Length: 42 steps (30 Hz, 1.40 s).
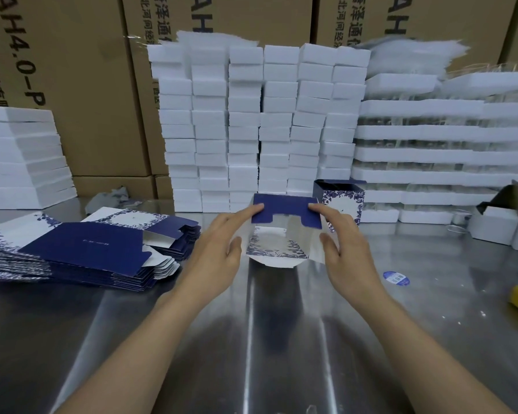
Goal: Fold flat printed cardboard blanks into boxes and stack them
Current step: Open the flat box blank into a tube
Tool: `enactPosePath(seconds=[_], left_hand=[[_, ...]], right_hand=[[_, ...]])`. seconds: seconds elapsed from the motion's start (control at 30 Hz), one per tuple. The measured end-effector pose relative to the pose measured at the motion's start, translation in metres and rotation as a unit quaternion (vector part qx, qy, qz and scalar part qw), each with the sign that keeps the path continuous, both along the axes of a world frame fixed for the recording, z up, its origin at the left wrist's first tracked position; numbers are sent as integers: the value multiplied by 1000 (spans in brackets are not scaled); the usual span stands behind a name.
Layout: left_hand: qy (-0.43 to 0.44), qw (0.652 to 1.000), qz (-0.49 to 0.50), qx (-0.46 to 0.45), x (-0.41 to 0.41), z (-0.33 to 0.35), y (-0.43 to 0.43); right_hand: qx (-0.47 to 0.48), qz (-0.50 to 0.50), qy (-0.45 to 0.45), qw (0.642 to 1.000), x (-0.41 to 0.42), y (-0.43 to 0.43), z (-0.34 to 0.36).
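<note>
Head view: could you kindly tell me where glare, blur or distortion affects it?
Head view: streaky glare on the steel table; white foam stacks overexposed, smeared along their top edge; wide-angle bending toward the frame edges; the box is reasonably sharp.

Bright overhead light glares in streaks off the steel table (pixel 266 339); wide-angle edges bow, far white stacks (pixel 251 121) soft
</note>
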<state>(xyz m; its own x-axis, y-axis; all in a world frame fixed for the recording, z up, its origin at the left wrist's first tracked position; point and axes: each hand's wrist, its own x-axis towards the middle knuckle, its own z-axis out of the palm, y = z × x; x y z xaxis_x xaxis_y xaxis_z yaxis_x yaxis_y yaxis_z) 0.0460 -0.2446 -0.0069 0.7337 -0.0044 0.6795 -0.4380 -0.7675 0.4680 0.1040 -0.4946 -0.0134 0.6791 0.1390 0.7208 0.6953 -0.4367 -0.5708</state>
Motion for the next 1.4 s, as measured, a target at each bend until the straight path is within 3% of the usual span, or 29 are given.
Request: enactPosePath(seconds=[0.27,0.4,0.63,0.83,0.93,1.1,1.23,1.4], left_hand=[[-34,999,10,25,-3,-2,-16],[-68,994,11,83,-12,3,-24],[-147,983,7,107,-20,10,-32],[-187,975,-26,121,-21,15,-29],[-203,975,-57,69,-21,17,-30],[-213,970,-26,-112,-21,23,-23],[-127,972,34,-195,-7,13,-10],[19,956,94,-278,3,3,-4]], right_hand=[[-42,-43,18,998,3,2,-5],[-63,-87,8,994,5,2,-7],[-70,-23,75,995,2,5,-6],[-65,-15,72,995,-4,9,-4],[-50,-35,76,995,-1,9,-5],[50,-58,124,989,2,9,-1],[148,2,176,973,-2,9,3],[305,74,270,910,-9,16,6]])
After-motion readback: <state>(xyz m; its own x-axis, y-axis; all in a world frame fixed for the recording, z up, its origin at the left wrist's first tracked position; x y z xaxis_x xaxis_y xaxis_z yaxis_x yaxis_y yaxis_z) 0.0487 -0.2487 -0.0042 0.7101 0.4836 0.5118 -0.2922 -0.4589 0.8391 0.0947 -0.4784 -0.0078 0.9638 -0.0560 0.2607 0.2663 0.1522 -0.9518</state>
